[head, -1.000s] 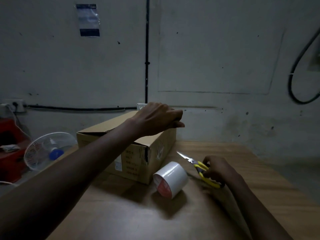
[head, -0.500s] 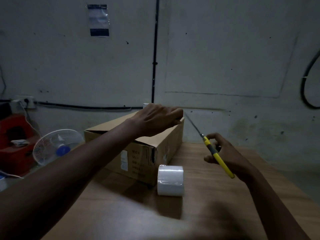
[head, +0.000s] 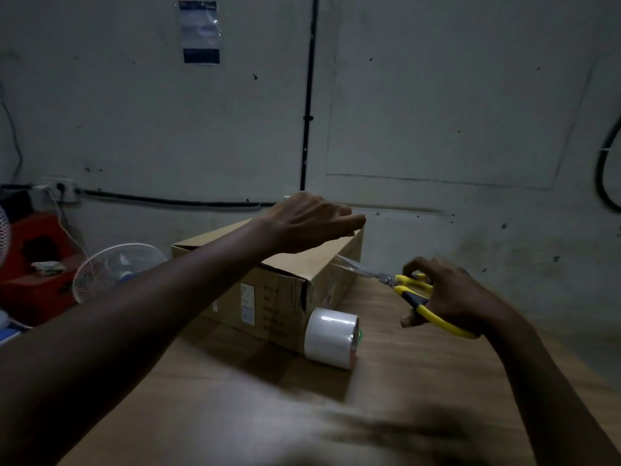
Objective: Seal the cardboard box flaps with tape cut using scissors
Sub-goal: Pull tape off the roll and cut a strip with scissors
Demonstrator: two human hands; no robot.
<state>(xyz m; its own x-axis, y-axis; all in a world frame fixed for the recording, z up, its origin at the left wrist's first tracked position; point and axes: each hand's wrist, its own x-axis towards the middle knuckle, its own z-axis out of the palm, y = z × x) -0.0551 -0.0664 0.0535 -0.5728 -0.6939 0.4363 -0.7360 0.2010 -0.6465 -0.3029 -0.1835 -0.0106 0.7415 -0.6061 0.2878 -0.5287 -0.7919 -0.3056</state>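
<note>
A brown cardboard box [head: 285, 290] lies on the wooden table [head: 403, 381] with its flaps down. My left hand [head: 312, 225] reaches over the box's far right top edge, fingers curled; what they pinch is hidden. My right hand [head: 447, 294] grips yellow-handled scissors [head: 408, 292], blades pointing left at a strip of clear tape [head: 346, 264] on the box's right side. A white tape roll [head: 331, 338] rests on the table against the box's near corner.
A white fan [head: 111, 270] and a red crate [head: 33, 260] stand left of the table. A grey wall with black cables [head: 168, 200] and a socket [head: 65, 190] runs behind. The table's right edge falls off toward the floor.
My right hand picked the scissors up off the table, raised them, then brought the blades down to the tape at the box's right side. My left hand stayed on the box.
</note>
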